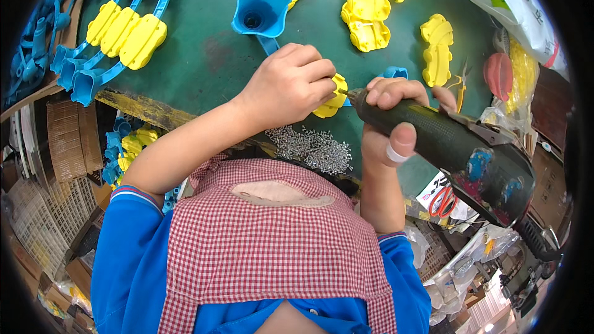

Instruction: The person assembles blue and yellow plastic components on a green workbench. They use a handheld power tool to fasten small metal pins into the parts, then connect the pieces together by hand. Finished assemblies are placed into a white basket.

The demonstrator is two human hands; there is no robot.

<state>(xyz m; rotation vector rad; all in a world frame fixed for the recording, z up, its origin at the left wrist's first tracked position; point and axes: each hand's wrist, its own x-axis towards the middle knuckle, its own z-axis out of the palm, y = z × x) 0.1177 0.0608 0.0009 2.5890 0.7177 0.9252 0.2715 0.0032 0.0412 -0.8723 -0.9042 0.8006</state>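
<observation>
The person sat at a green table (204, 55) and was putting toy parts together. Her left hand (288, 83) was curled shut, pinching a yellow plastic piece (331, 102) and pressing it down on the table just in front of her. A bit of a blue part (395, 72) peeked out behind it. Her right hand (396, 120) was wrapped tight around a dark electric screwdriver (451, 145), and its thin tip touched the yellow piece. One finger of that hand had a white band on it.

It looked to me like the work was in the middle. On the far left side of the table lay some finished toys (120, 31), yellow pieces joined to long blue handles, side by side. So some were done already. A blue funnel-shaped part (260, 12) sat alone near the middle, and many loose yellow shells (368, 9) waited at the far side, with two more (437, 49) on the right. A pile of little silver screws (312, 145) sat near her, right by her hands. With that many screws and shells left, I thought a lot of the job was not yet done.
</observation>
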